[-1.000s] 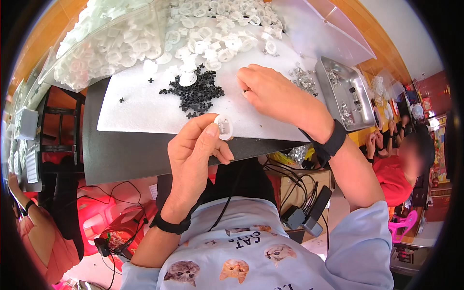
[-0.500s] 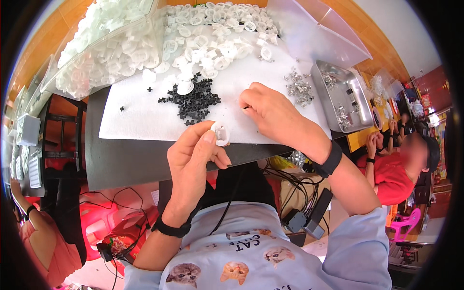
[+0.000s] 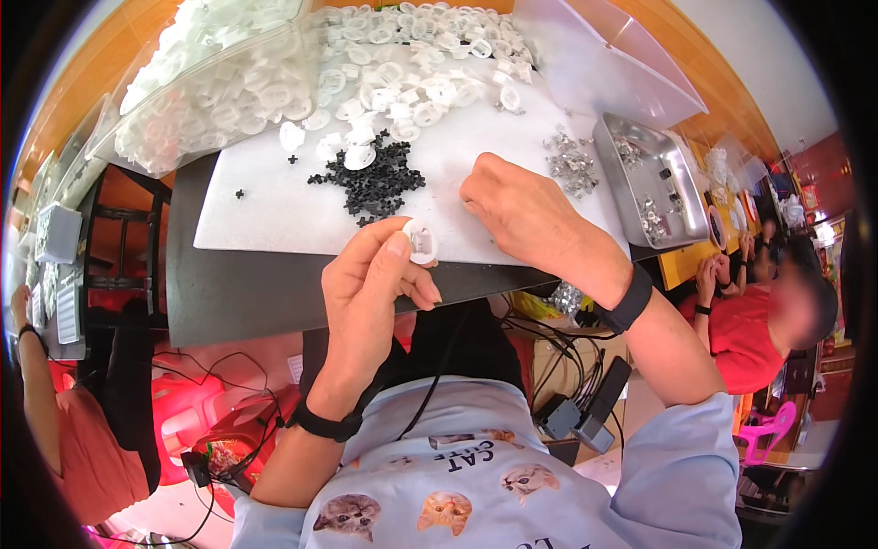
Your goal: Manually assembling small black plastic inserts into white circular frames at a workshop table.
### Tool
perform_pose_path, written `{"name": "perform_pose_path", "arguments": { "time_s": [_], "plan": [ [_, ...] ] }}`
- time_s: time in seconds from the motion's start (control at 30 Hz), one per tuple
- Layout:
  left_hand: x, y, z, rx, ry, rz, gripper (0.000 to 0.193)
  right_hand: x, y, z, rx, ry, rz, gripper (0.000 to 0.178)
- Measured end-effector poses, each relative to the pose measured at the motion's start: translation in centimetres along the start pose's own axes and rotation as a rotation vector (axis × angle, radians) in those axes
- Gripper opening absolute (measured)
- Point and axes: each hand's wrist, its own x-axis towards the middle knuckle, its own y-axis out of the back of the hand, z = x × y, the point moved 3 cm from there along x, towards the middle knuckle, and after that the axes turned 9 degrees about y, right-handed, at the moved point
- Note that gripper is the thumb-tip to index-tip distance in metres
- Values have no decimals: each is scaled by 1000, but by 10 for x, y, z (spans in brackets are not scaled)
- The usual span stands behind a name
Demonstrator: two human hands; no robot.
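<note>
Between thumb and index finger, my left hand [image 3: 373, 284] pinches a round white plastic part [image 3: 421, 242] with a raised frame in its middle. My right hand [image 3: 521, 206] hovers over the white foam sheet [image 3: 274, 215], to the right of that part and apart from it. Its fingers are curled together and turned away, so whatever they pinch is hidden. A heap of small black cross-shaped pieces [image 3: 370, 183] lies beyond my left hand, with one white part resting on top of it. Small silvery metal pieces [image 3: 573, 165] are scattered beyond my right wrist.
A clear bin [image 3: 219, 101] full of white parts stands at far left; more white parts [image 3: 421, 55] are piled at the back. At the right sit a metal tray [image 3: 654, 238] and a translucent bin [image 3: 608, 69]. A person in red [image 3: 750, 339] sits farther right.
My view has shifted slightly. The left hand still pinches the white part. My right fingers have turned further under, and the small dark spot at their tips no longer shows.
</note>
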Motion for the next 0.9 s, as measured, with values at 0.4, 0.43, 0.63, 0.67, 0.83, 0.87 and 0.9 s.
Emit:
{"name": "perform_pose_path", "arguments": {
  "time_s": [0.4,0.43,0.63,0.67,0.83,0.87,0.9],
  "plan": [
    [5,2,6,-149,118,-59,39,11,15,-15,875,-427,70,5],
    [6,3,7,-146,121,-57,39,12,12,-18,879,-428,70,5],
    [8,4,11,-215,196,-77,42,23,0,-37,1127,-177,238,6],
    [8,3,12,-207,208,-66,42,23,-2,-37,1157,-175,253,6],
    [9,2,12,-190,231,-42,42,25,-10,-39,1166,-188,273,6],
    [10,2,12,-192,231,-27,42,25,-11,-39,1154,-199,295,6],
    [9,2,12,-194,231,-11,42,25,-11,-39,1142,-209,316,5]
  ]
}}
